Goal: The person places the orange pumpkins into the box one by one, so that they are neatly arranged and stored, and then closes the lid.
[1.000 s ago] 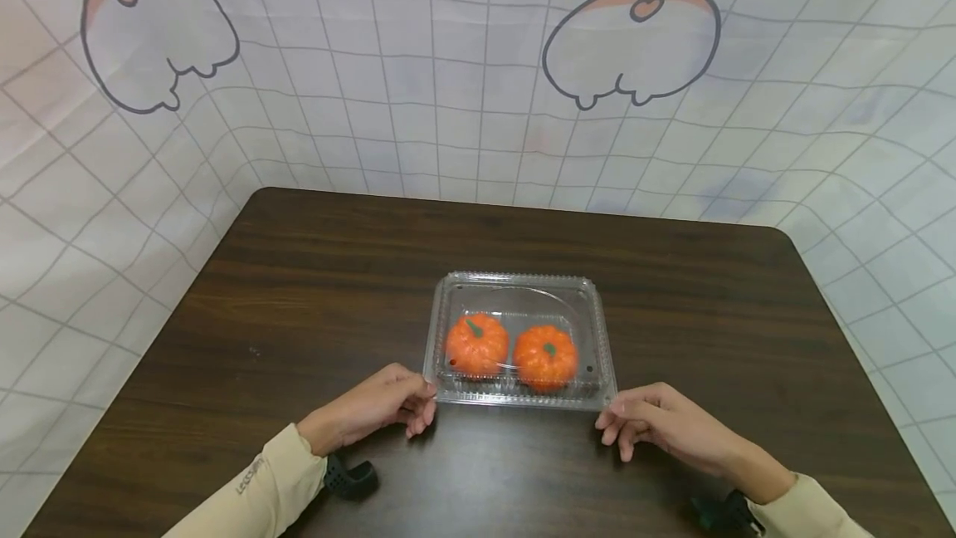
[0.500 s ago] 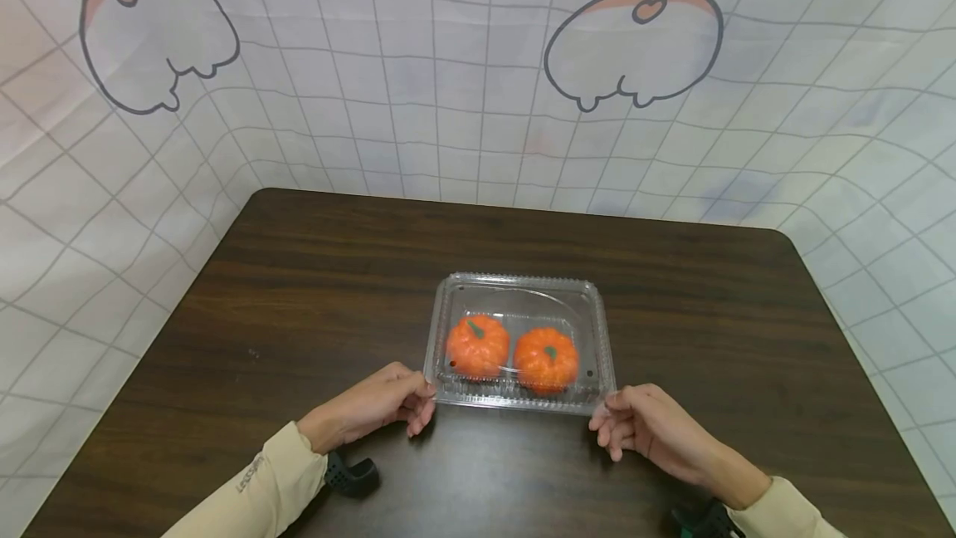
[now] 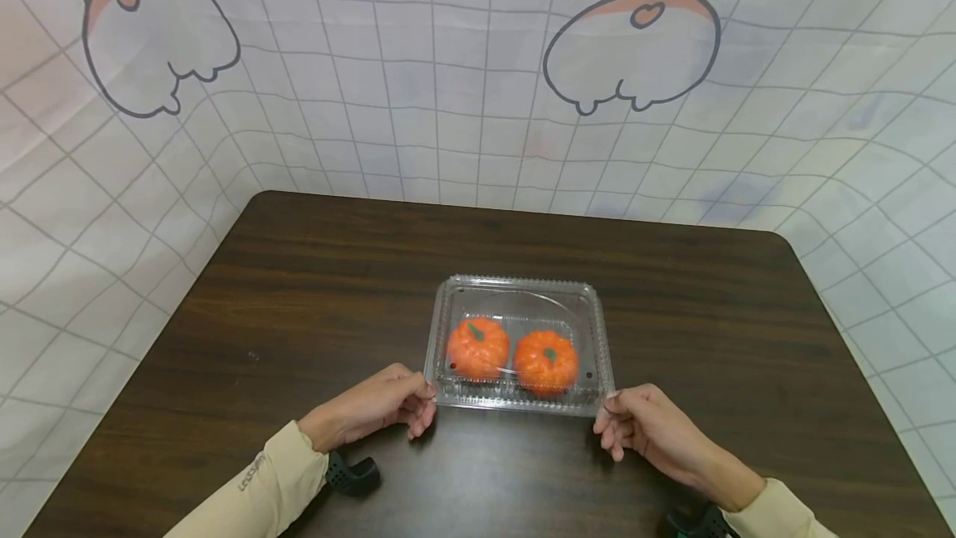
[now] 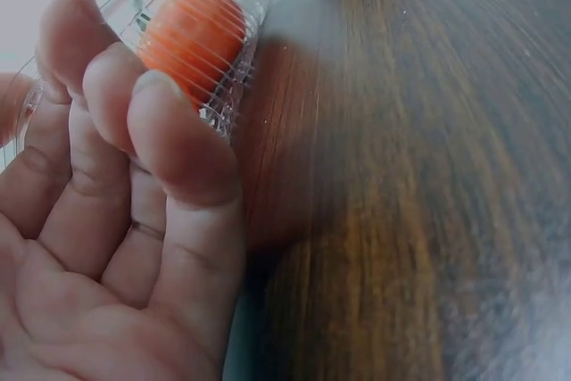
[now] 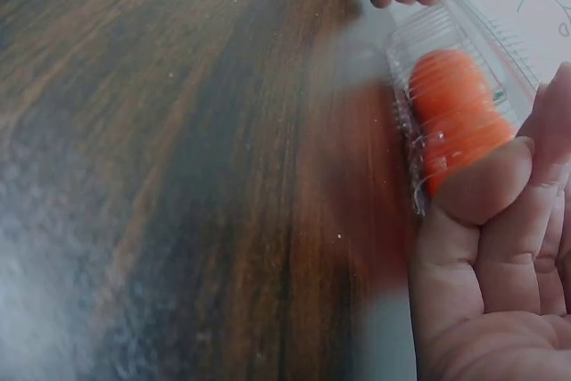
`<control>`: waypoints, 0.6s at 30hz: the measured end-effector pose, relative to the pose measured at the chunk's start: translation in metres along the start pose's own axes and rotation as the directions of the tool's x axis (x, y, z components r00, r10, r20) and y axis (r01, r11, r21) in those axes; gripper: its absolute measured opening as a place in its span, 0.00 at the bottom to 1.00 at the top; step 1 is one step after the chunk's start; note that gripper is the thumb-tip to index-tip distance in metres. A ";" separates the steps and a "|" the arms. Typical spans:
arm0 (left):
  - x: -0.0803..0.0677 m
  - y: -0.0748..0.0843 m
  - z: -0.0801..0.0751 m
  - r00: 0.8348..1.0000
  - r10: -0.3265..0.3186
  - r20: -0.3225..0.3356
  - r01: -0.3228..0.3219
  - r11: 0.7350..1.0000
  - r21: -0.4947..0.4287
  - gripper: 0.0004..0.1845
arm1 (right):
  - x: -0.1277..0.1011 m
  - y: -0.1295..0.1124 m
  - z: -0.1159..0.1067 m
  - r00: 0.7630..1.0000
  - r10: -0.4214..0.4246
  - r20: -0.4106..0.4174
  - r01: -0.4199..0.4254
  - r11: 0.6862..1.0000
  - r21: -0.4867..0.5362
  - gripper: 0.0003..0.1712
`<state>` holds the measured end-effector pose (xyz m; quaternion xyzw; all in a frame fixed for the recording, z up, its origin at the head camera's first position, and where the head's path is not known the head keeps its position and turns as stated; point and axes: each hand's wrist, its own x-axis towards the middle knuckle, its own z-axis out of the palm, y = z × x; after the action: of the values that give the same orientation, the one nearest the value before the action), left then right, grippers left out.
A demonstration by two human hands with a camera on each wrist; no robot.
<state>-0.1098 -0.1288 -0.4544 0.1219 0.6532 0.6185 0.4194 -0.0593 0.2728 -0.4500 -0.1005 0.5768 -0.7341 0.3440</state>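
A clear plastic clamshell box [image 3: 523, 280] lies on the dark table, its ribbed wall showing in both wrist views. Through the lid I see two small orange pumpkins with green stems: a left pumpkin [image 3: 476, 351] and a right pumpkin [image 3: 548, 365]. My left hand [image 3: 384, 405] pinches the box's near left corner between thumb and index finger. At the near right corner, my right hand [image 3: 657, 436] pinches the rim the same way. The other fingers of each hand curl loosely below the rim. Whether the lid is fastened I cannot tell.
The brown wood-grain table [image 3: 314, 272] has rounded far corners. Behind it and at both sides hangs a white grid-patterned curtain [image 3: 448, 65] with cartoon animals. Dark bands [image 3: 353, 476] circle both wrists below cream sleeves.
My right hand and forearm have shifted slightly left, the thumb coming onto the box's near right corner. The left hand stays as it was, and the box has hardly moved.
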 end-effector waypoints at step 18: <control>-0.001 0.000 -0.003 1.000 0.004 -0.006 -0.004 1.000 -0.013 0.18 | 0.002 0.003 0.002 0.998 -0.006 0.055 0.002 0.997 0.071 0.26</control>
<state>-0.1112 -0.1318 -0.4538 0.1188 0.6503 0.6239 0.4169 -0.0581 0.2696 -0.4524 -0.1096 0.5403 -0.7518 0.3618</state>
